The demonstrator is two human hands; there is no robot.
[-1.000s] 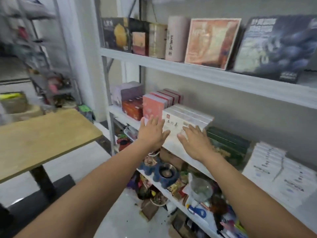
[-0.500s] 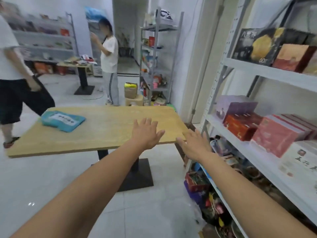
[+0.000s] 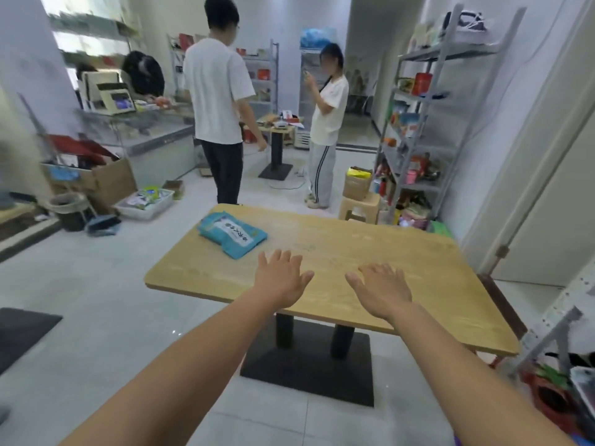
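Both my arms reach forward over a light wooden table (image 3: 418, 284) on a black pedestal base. My left hand (image 3: 280, 278) hovers palm down with fingers spread and holds nothing. My right hand (image 3: 380, 289) does the same a little to the right, also with nothing in it. A teal flat packet (image 3: 232, 234) with white lettering lies on the table's far left part, just beyond my left hand and apart from it.
Two people in white shirts (image 3: 215, 91) (image 3: 328, 104) stand beyond the table. A grey metal rack (image 3: 418, 123) of goods stands at the right, with a beige stool (image 3: 359, 206) and box before it. Cardboard boxes and a bin (image 3: 69, 209) sit at the left, with a counter behind them.
The view has swung left from the shelf of boxes to the table. My hands left the white box on the shelf and now hover over the table with nothing in them.
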